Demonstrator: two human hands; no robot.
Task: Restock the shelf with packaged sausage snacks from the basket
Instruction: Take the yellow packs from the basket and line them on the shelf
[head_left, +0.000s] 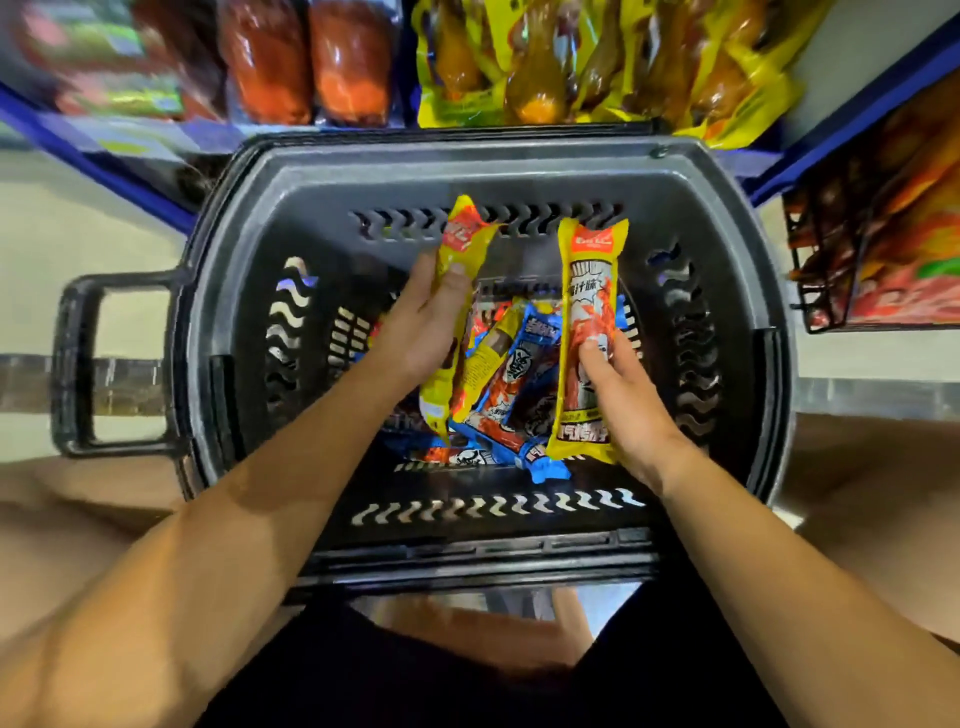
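Two yellow sausage packs were lifted over the grey basket (727, 218), one in each hand.

The left hand (421, 327) gripped a yellow sausage pack (465, 236) edge-on, thumb curled over its front and fingers behind. The right hand (631, 400) pinched the second yellow pack (589, 332) near its lower end, thumb on the face; its red top label and black Chinese characters showed but could not be read with confidence. Between and below both hands, blue sausage packs (524, 374) with a masked-face print lay in the basket. Beyond the fingertips, the blue-edged shelf (852, 114) held yellow drumstick pouches (571, 67) and red meat packs (311, 62).
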